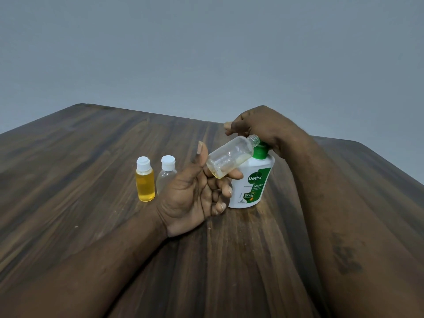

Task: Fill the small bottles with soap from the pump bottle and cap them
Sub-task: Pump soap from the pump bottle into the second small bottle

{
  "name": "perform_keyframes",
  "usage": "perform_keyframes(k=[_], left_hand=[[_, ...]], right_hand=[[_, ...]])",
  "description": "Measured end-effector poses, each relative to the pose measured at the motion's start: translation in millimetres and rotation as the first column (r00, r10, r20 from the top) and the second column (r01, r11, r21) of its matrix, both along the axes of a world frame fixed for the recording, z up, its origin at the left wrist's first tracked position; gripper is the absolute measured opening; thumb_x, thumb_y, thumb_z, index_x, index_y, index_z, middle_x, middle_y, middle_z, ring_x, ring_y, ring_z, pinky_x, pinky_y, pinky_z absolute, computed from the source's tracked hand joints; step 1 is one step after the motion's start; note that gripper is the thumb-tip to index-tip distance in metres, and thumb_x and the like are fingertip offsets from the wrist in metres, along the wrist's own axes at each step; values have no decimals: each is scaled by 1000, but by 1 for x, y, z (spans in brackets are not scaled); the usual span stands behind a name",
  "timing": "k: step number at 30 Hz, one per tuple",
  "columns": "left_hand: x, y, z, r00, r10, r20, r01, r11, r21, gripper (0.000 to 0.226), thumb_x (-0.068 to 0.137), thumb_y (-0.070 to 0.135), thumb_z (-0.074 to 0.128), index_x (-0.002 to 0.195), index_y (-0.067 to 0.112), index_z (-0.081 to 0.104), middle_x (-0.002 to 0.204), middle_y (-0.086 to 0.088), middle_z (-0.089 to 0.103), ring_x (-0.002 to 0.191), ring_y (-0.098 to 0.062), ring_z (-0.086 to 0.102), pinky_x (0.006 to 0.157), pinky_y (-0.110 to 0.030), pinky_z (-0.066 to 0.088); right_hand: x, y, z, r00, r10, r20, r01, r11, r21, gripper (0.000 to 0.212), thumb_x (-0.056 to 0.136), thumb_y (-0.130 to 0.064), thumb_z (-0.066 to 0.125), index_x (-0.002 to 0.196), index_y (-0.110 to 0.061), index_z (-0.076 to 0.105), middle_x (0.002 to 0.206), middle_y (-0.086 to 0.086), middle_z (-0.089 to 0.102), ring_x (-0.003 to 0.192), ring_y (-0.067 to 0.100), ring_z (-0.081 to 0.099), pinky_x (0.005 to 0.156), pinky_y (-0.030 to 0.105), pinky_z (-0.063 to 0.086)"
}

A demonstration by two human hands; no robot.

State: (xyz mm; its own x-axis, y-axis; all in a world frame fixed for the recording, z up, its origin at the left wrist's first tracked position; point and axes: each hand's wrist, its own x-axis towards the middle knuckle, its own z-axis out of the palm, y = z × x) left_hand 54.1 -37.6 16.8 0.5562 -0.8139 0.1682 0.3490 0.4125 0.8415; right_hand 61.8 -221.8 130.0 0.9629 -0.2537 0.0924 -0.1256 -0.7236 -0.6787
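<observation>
The uncapped small bottle is held tilted above the dark wood-grain tabletop, long axis rising to the right, neck at the green spout of the pump bottle. Fingers of the left hand pinch its base; those of the right hand curl over the pump. A plain grey wall stands behind.

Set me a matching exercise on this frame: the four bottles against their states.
Things:
1. far-left bottle
2. next bottle
3. held bottle
4. pump bottle

States:
a. upright, top under the right hand
b. capped, looks empty
c. uncapped, tilted
d. capped, full of yellow liquid

Pairs: 1-d, 2-b, 3-c, 4-a
</observation>
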Motion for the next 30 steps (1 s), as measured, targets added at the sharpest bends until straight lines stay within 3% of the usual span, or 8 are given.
perform_keyframes(k=[5,8,11,13,17,19,26,30], left_hand=[[-1,0,0,1000,-13,20,13,1000,19,75,88,74,41,103,11,78,70,-1,64,59,-10,57,53,-22,48],[-1,-1,-2,1000,-18,19,18,1000,16,75,90,73,39,105,11,78,72,-2,65,60,-9,57,53,-22,48],[-1,-1,0,1000,-17,14,17,1000,17,75,91,72,38,104,11,79,72,-2,65,60,-9,58,53,-22,49],[-1,-1,0,1000,-30,5,30,1000,7,75,90,72,40,104,10,79,71,-3,65,59,-9,59,52,-22,51],[0,0,0,999,-32,11,32,999,20,75,87,73,43,103,10,79,70,-2,66,58,-9,60,53,-21,50],[1,0,-1,999,-43,10,43,999,22,74,85,74,47,104,9,79,72,-2,67,59,-10,60,54,-21,50],[4,-1,-6,997,-72,15,72,997,12,80,76,78,67,112,8,76,72,-2,67,62,-11,60,56,-23,50],[5,-1,-6,997,-78,22,77,997,8,79,76,78,66,114,9,76,74,-1,67,63,-11,60,57,-22,50]], right_hand=[[-4,-6,7,978,-81,193,65,994,91,32,91,-46,76,92,-14,80,72,-2,67,55,7,55,56,24,42],[-5,-3,7,957,-84,277,69,996,65,36,91,-52,74,85,-17,80,68,-6,67,47,-4,54,57,22,43],[-6,0,8,931,-111,347,85,992,92,45,93,-59,68,83,-17,79,63,-9,67,47,-3,54,61,24,45],[-6,-1,7,948,-104,301,74,991,109,46,95,-60,65,86,-17,79,66,-7,67,52,3,56,62,26,44],[-3,-5,-2,999,16,46,-22,989,145,31,95,-39,73,91,-10,81,59,-7,62,51,8,53,64,29,45],[0,-7,-4,1000,24,8,-25,990,140,28,94,-37,74,92,-11,82,58,-7,60,51,8,52,63,28,45],[-4,-6,5,987,-30,161,13,995,103,35,92,-48,74,92,-14,80,68,-2,60,54,9,48,56,26,38],[-4,-5,6,984,-20,176,4,996,91,36,91,-50,75,91,-14,80,70,-1,61,56,10,49,57,27,39]])
